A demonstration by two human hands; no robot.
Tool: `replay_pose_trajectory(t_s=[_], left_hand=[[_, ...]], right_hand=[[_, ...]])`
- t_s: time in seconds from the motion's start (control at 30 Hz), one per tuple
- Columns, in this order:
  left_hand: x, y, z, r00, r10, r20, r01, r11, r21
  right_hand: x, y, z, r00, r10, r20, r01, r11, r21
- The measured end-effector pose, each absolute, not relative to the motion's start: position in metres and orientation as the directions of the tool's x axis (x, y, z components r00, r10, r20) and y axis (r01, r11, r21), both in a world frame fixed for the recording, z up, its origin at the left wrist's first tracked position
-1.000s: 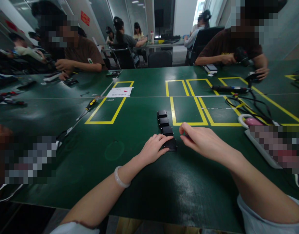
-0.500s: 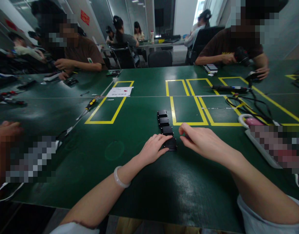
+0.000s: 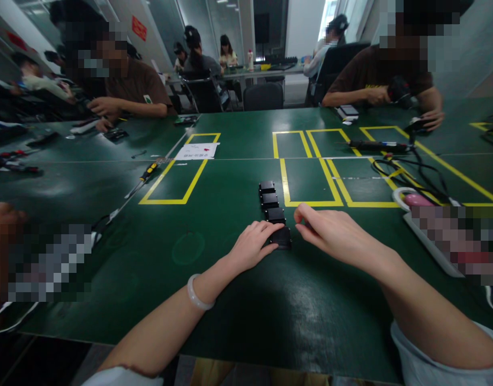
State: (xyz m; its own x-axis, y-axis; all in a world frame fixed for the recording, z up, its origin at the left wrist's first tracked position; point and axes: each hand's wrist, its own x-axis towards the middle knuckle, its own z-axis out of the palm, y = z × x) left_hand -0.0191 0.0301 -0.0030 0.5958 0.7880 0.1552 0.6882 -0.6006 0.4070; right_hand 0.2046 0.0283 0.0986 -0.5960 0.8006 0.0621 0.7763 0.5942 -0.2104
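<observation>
Left hand [image 3: 252,245] fingertips rest on nearest black block [image 3: 282,237], no grasp; right hand [image 3: 330,233] loose beside it. Nudge could skew the row [image 3: 269,201].

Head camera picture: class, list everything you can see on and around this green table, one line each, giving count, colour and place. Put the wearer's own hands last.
small blocks: four, black, in a row at table centre
table: one, dark green, fills the view
taped outlines: several, yellow, on the table's far half
screwdriver: one, yellow and black handle, left of centre
paper sheet: one, white, far left-centre
cables: a tangle, black, far right
seated people: several, along the far edge and beyond
bracelet: one, pale, on the left wrist
left hand: fingers on the nearest block
right hand: beside the nearest block, contact unclear
</observation>
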Motion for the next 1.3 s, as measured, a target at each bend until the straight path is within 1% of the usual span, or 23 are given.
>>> replay_pose_trajectory(t_s=[0.23, 0.47, 0.63, 0.73, 0.97, 1.2, 1.3], left_hand=[[-0.0188, 0.0301, -0.0051, 0.589, 0.792, 0.163, 0.696, -0.599, 0.396], [-0.0196, 0.0303, -0.0056, 0.588, 0.793, 0.160, 0.698, -0.598, 0.395], [-0.0198, 0.0305, -0.0058, 0.590, 0.790, 0.167, 0.692, -0.601, 0.401], [-0.0199, 0.0306, -0.0059, 0.591, 0.790, 0.166, 0.690, -0.601, 0.403], [-0.0202, 0.0309, -0.0056, 0.595, 0.787, 0.162, 0.688, -0.603, 0.405], [-0.0198, 0.0306, -0.0053, 0.594, 0.788, 0.164, 0.690, -0.604, 0.399], [-0.0198, 0.0304, -0.0046, 0.594, 0.789, 0.158, 0.691, -0.601, 0.401]], right_hand=[[0.2018, 0.0300, 0.1001, -0.569, 0.822, 0.018, 0.803, 0.561, -0.200], [0.2054, 0.0288, 0.0985, -0.597, 0.800, 0.059, 0.775, 0.594, -0.216], [0.2028, 0.0291, 0.0996, -0.570, 0.820, 0.041, 0.799, 0.566, -0.203], [0.2040, 0.0286, 0.0988, -0.589, 0.808, 0.033, 0.790, 0.584, -0.185], [0.2066, 0.0260, 0.0983, -0.629, 0.774, 0.073, 0.757, 0.631, -0.173], [0.2029, 0.0258, 0.1003, -0.612, 0.790, 0.032, 0.778, 0.609, -0.154], [0.2040, 0.0257, 0.0999, -0.623, 0.781, 0.044, 0.767, 0.621, -0.159]])
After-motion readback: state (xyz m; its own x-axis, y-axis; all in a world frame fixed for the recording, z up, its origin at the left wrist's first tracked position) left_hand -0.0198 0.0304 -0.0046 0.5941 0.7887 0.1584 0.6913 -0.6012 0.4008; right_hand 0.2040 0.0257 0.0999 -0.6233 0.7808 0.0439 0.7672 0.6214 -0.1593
